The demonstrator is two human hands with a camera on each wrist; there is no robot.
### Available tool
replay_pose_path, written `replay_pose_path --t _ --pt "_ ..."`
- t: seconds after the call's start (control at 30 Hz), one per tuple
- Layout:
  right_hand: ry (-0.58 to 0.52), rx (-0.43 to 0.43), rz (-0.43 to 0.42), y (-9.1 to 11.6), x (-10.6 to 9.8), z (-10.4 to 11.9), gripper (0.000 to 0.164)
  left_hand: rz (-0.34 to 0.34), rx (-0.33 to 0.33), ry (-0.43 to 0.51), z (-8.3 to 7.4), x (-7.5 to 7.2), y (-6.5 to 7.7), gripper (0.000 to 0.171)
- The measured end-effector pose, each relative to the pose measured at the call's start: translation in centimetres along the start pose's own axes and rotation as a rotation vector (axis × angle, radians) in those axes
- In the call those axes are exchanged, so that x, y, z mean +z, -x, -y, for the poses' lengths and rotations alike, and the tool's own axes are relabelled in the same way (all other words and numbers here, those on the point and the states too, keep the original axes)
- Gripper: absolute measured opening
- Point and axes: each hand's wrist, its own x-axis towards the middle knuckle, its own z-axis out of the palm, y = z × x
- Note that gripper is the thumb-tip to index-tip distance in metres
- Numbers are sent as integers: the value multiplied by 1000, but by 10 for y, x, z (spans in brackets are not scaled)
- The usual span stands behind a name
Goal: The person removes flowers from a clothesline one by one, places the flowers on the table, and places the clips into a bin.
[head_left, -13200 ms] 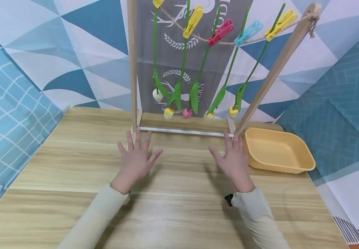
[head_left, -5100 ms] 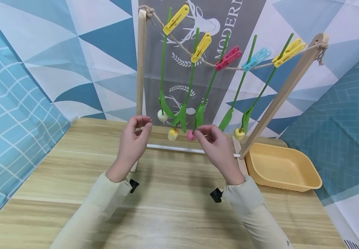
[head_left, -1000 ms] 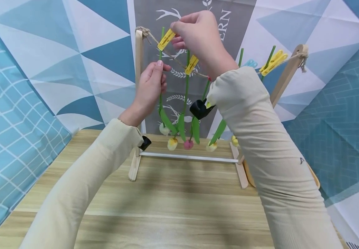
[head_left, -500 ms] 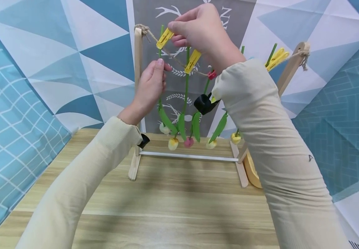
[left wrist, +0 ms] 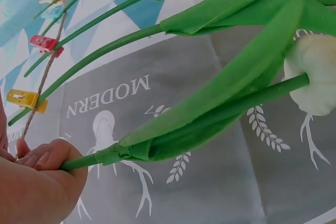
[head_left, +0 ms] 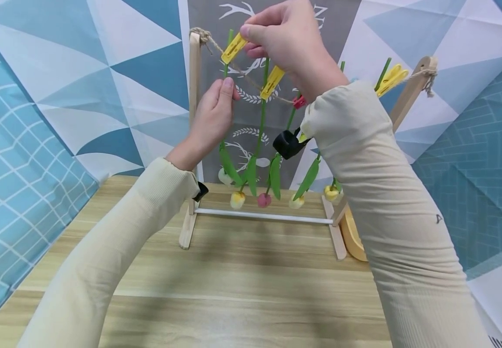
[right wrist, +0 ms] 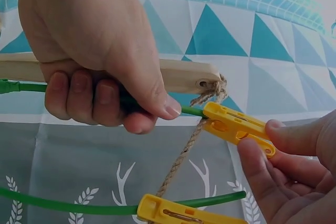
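My left hand (head_left: pixel 213 113) grips the green stem of the leftmost artificial tulip just below its clip. Its white bloom (left wrist: pixel 315 72) hangs head down, lower in the head view. At the top of that stem sits a yellow clothespin (head_left: pixel 235 47), pinched at its handle end by the thumb and fingers of my right hand (head_left: pixel 294 41). In the right wrist view the clothespin (right wrist: pixel 236 124) lies at the twine (right wrist: pixel 181 161) with the stem's end at its jaws; whether it still bites is unclear. A second yellow clothespin (head_left: pixel 272 82) holds the neighbouring tulip.
Further tulips hang from a red clothespin (head_left: pixel 299 101) and others to the right, partly behind my right sleeve (head_left: pixel 377 183). The twine spans two wooden posts (head_left: pixel 194 72), joined low by a white rod (head_left: pixel 264 216). An orange-yellow basin (head_left: pixel 351 237) stands right, mostly hidden.
From flat above the table, then raised near the blooms, my hands have come up to the leftmost stem and its clothespin. Over the last second both stay there, shifting only slightly.
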Motion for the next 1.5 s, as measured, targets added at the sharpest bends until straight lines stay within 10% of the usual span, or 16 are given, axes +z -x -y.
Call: replay_pose_path --t 0.47,1.07,1.5 --pt "-383 -202 -35 13 -23 -12 23 16 6 -205 -1 2 12 32" --pt "-658 -72 -40 51 -78 -70 30 269 103 -633 -3 31 47 35" --pt "-850 -55 -70 72 -101 -107 28 442 92 -761 8 53 74 32"
